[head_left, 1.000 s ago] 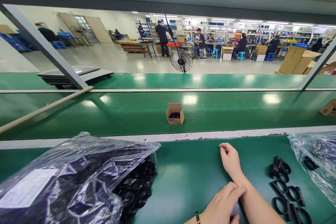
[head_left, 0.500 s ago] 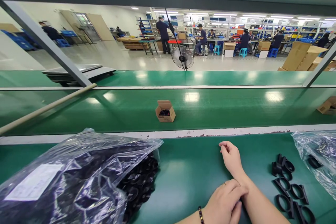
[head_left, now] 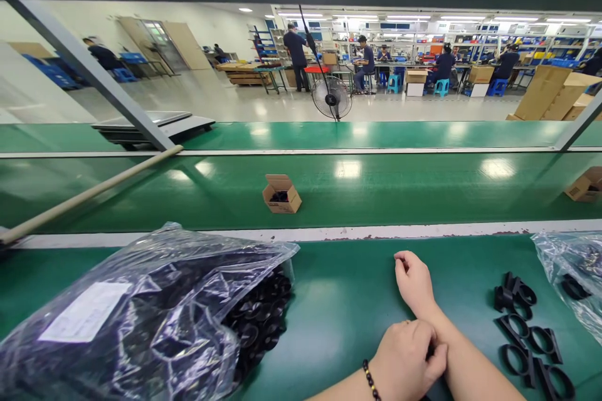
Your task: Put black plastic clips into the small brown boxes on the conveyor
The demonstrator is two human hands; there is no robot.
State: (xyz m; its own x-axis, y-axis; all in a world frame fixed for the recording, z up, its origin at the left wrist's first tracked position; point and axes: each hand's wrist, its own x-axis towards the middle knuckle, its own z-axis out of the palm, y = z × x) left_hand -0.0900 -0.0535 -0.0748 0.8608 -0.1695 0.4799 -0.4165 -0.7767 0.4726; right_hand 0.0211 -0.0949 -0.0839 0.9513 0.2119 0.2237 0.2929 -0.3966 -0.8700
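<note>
My left hand (head_left: 410, 354), with a dark beaded bracelet (head_left: 370, 380) at its wrist, is curled closed and rests against my right forearm. Nothing shows in its fingers. Beyond it, my right hand (head_left: 414, 281) lies on the green work surface (head_left: 338, 301), its fingers loosely bent in and no object visible in them. To the right sit several black plastic ring-shaped parts (head_left: 517, 326), apart from both hands. At the left, a large clear plastic bag (head_left: 155, 307) with a white label (head_left: 85, 312) spills many black parts (head_left: 263, 313) from its open end.
A small open carton (head_left: 282, 197) of dark parts rides on the green belt (head_left: 399, 191); another carton (head_left: 584, 187) is at far right. A second clear bag (head_left: 576, 269) lies at the right edge. A pole (head_left: 94, 191), a fan (head_left: 332, 99) and seated people are farther off.
The small cartons have moved left along the belt. My left hand has curled further on the right forearm, and the view has shifted slightly. My right hand stays in place.
</note>
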